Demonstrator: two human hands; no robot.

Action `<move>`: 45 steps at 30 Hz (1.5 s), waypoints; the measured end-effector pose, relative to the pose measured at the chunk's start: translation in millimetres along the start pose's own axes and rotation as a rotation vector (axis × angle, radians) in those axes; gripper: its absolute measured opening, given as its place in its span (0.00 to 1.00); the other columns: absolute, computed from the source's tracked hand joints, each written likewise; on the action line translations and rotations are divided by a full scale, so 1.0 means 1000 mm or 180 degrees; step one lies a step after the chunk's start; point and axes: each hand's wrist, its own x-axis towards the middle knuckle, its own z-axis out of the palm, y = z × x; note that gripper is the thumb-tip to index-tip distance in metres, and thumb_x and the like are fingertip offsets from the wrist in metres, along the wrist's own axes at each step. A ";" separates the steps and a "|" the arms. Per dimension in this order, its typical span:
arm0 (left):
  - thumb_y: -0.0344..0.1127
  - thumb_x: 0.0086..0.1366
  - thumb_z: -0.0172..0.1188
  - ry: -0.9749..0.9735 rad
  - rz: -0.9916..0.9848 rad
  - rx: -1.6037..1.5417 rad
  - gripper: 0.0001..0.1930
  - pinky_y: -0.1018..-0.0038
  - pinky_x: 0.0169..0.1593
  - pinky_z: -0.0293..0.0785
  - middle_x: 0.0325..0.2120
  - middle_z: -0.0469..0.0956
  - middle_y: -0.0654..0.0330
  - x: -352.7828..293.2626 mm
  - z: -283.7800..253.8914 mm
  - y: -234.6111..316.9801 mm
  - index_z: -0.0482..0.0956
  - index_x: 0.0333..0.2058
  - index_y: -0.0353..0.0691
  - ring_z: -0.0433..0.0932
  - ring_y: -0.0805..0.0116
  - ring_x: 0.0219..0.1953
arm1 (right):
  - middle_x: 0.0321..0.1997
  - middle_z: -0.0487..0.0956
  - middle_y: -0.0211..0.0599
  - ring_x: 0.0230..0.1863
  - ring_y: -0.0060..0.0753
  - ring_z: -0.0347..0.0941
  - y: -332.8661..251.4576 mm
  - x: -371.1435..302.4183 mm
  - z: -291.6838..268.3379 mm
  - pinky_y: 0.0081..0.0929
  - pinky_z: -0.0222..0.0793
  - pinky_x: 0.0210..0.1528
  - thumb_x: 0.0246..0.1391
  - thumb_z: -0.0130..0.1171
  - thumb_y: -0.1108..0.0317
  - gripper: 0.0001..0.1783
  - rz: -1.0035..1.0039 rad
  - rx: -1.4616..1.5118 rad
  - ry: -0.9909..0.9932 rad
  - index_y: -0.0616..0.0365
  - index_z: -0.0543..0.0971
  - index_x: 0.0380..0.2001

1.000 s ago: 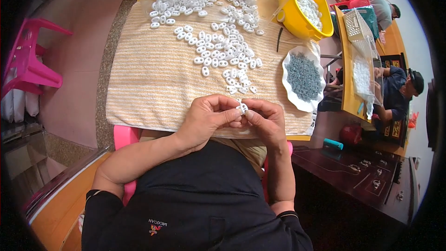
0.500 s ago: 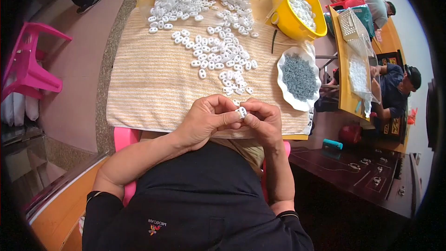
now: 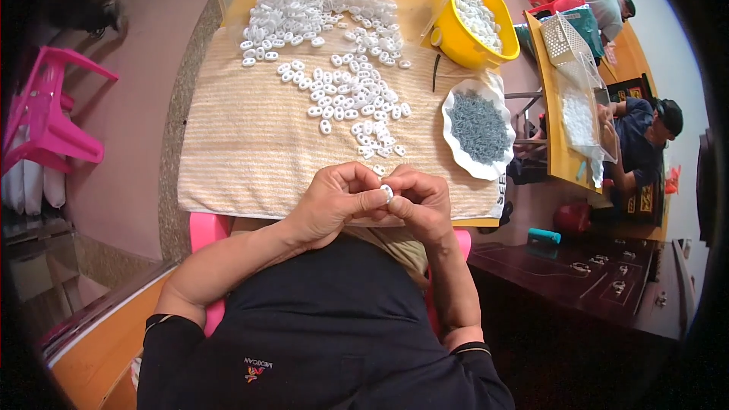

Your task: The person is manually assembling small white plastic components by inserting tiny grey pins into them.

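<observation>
Close to my body, over the towel's near edge, my left hand (image 3: pixel 339 199) and my right hand (image 3: pixel 418 201) meet. Both pinch one small white oval plastic piece (image 3: pixel 387 193) between thumbs and fingers; the fingertips partly cover it. Just beyond the fingers lies another white piece (image 3: pixel 379 170) on the striped towel (image 3: pixel 243 137). Farther up, loose white two-holed oval pieces (image 3: pixel 351 91) are scattered, with a thick heap (image 3: pixel 292 11) behind them. Right of my hands stands a white scalloped dish (image 3: pixel 454 153) full of small grey parts (image 3: pixel 478 126).
A yellow tub (image 3: pixel 448 39) of white pieces stands at the far right, with a thin dark strip (image 3: pixel 436 73) near it. Pink stools (image 3: pixel 57 118) are on the left. To the right, a person (image 3: pixel 642 137) sits at another table (image 3: pixel 558 159) with a clear box.
The view has shifted slightly, so the tub and dish appear farther left. My hands still hold the white piece, which is turned a little.
</observation>
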 end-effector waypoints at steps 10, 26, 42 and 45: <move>0.27 0.62 0.61 0.0025 -0.0053 0.0068 0.04 0.77 0.39 0.79 0.29 0.78 0.59 0.003 -0.002 0.003 0.74 0.33 0.35 0.78 0.72 0.32 | 0.39 0.75 0.38 0.37 0.28 0.77 -0.004 0.001 -0.004 0.25 0.75 0.40 0.54 0.60 0.75 0.13 0.0619 -0.0068 0.0022 0.69 0.75 0.43; 0.30 0.63 0.60 0.0386 -0.0210 0.0019 0.05 0.77 0.40 0.80 0.34 0.79 0.58 -0.002 0.000 0.005 0.75 0.35 0.36 0.79 0.73 0.34 | 0.31 0.78 0.35 0.29 0.25 0.76 -0.067 0.029 -0.035 0.24 0.77 0.33 0.53 0.60 0.78 0.10 0.0210 -0.1554 0.1006 0.68 0.77 0.39; 0.30 0.63 0.61 0.0597 0.0076 0.0060 0.04 0.79 0.38 0.78 0.29 0.77 0.62 0.001 -0.005 0.007 0.76 0.32 0.37 0.77 0.77 0.31 | 0.26 0.78 0.30 0.24 0.16 0.70 -0.081 0.096 -0.095 0.15 0.67 0.27 0.54 0.61 0.74 0.10 -0.0687 -0.3281 0.1246 0.65 0.79 0.39; 0.30 0.62 0.61 0.0632 0.0169 0.0061 0.04 0.80 0.38 0.78 0.29 0.77 0.62 0.000 -0.005 0.012 0.76 0.32 0.37 0.77 0.77 0.31 | 0.27 0.79 0.28 0.24 0.16 0.68 -0.066 0.076 -0.045 0.17 0.66 0.28 0.52 0.62 0.75 0.08 0.0084 -0.3168 0.0756 0.63 0.80 0.36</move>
